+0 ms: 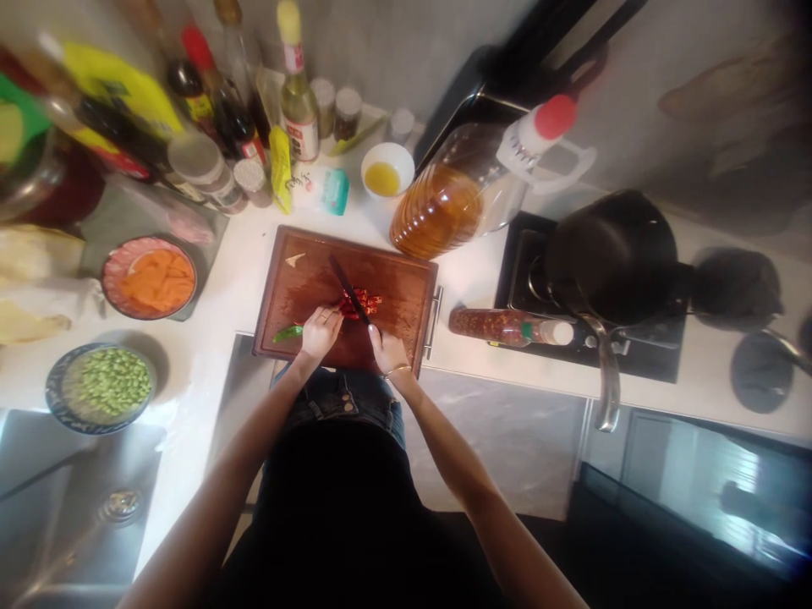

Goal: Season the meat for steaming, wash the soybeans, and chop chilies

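Note:
A brown wooden cutting board point(298, 279) lies on the counter before me. Pieces of chopped red chili point(369, 299) are heaped at its middle. My right hand point(390, 351) is closed around the handle of a dark knife point(343, 277), whose blade slants across the board against the chili. My left hand point(320, 331) is closed at the left side of the blade, its fingertips pressing down on red chili that they partly cover. A green chili point(288, 333) lies left of that hand. Near the board's top left corner is a small pale piece point(295, 260) I cannot identify.
Left stand a plate of sliced orange food point(152, 277), a bowl of green beans point(105, 385) and a sink point(82, 499). Behind the board are a bowl of yellow liquid point(384, 173), an oil jug point(437, 211) and several bottles. Right are a sauce bottle point(495, 327) and a pan point(612, 254) on the stove.

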